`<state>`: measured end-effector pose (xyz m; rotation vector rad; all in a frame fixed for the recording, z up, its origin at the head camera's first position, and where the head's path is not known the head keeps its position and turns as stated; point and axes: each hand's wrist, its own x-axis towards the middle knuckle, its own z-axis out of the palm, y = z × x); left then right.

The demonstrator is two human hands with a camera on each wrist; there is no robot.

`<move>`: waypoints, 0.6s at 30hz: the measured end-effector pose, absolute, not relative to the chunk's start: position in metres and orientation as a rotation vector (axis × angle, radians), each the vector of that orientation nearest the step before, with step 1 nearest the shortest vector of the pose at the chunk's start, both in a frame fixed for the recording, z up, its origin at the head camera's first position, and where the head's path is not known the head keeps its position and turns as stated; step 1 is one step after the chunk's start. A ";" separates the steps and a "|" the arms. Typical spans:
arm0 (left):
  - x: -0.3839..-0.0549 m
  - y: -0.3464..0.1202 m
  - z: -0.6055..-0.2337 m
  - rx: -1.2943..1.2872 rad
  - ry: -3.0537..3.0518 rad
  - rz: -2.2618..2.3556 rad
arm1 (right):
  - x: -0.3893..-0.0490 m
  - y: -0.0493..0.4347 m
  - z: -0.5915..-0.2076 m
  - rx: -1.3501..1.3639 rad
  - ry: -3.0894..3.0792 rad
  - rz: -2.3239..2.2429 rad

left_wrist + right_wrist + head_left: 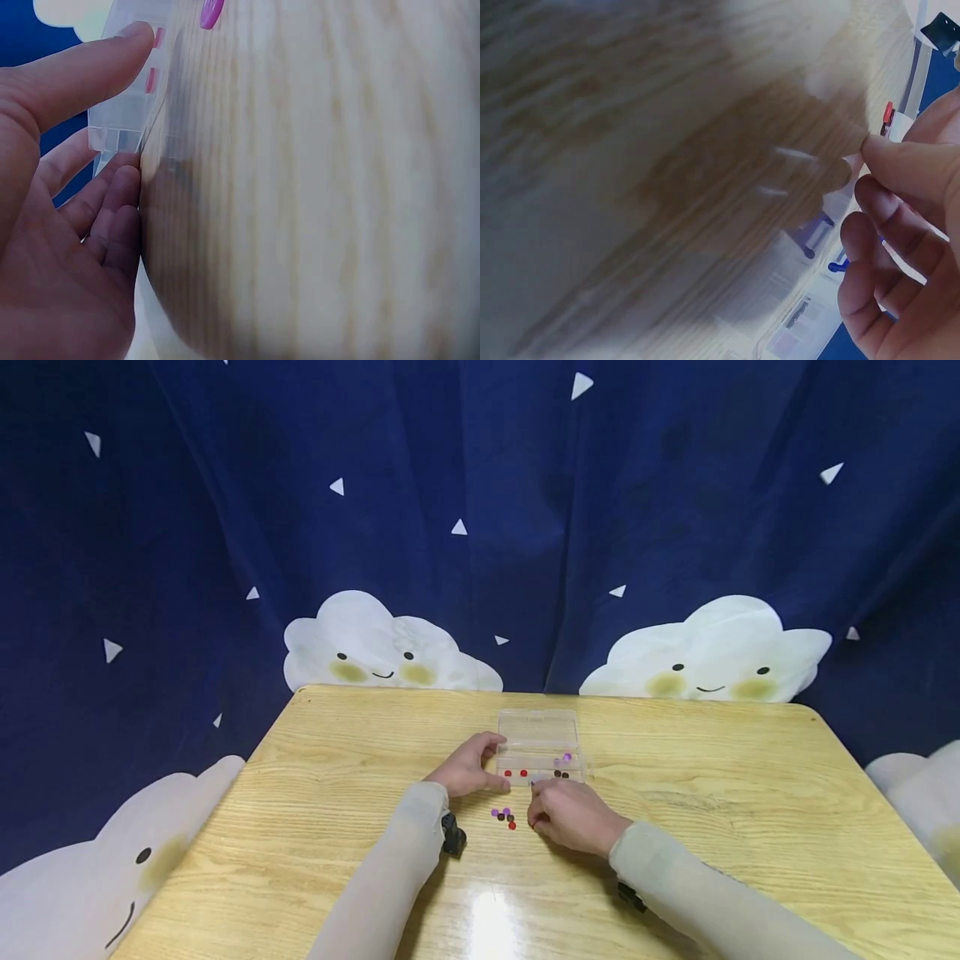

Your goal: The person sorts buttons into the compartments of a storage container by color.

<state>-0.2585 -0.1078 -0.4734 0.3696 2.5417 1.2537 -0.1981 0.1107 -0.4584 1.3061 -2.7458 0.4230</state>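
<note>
A clear plastic box [542, 762] lies on the table with its lid [537, 727] folded back. My left hand [472, 766] grips its left end, thumb [112, 69] against the front wall and fingers behind the end. Inside are two red beads [516, 773] at the left, dark beads [561, 774] at the front right and purple beads [564, 759] behind them. My right hand [570, 814] is down on the table just in front of the box. Its thumb and index fingertip [866, 142] pinch low, with a small red bead showing at the tips.
Several loose beads lie between my hands: purple ones [500, 812], dark ones [506, 817] and a red one [512, 826]. The wooden table [360, 735] reaches back to a dark blue curtain [420, 527] with cloud shapes. Both wrists carry black straps.
</note>
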 end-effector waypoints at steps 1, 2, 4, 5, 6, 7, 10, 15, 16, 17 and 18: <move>-0.259 -0.108 -0.474 0.368 2.542 1.252 | -0.198 0.111 -0.458 1.318 -2.734 0.418; -0.259 -0.107 -0.474 0.366 2.543 1.251 | -0.198 0.111 -0.458 1.328 -2.720 0.414; -0.259 -0.107 -0.475 0.366 2.543 1.248 | -0.197 0.112 -0.459 1.333 -2.711 0.417; -0.259 -0.107 -0.475 0.367 2.542 1.249 | -0.197 0.112 -0.459 1.331 -2.711 0.421; -0.259 -0.106 -0.475 0.367 2.540 1.253 | -0.196 0.112 -0.458 1.328 -2.710 0.428; -0.259 -0.106 -0.475 0.371 2.538 1.258 | -0.196 0.112 -0.458 1.323 -2.713 0.432; -0.258 -0.106 -0.474 0.375 2.533 1.265 | -0.196 0.112 -0.457 1.313 -2.724 0.443; -0.257 -0.107 -0.473 0.378 2.534 1.269 | -0.197 0.110 -0.455 1.287 -2.751 0.469; -0.257 -0.107 -0.473 0.379 2.535 1.269 | -0.198 0.110 -0.454 1.281 -2.756 0.477; -0.258 -0.108 -0.473 0.379 2.536 1.268 | -0.198 0.109 -0.454 1.278 -2.757 0.486; -0.258 -0.108 -0.473 0.378 2.538 1.268 | -0.199 0.109 -0.454 1.275 -2.758 0.499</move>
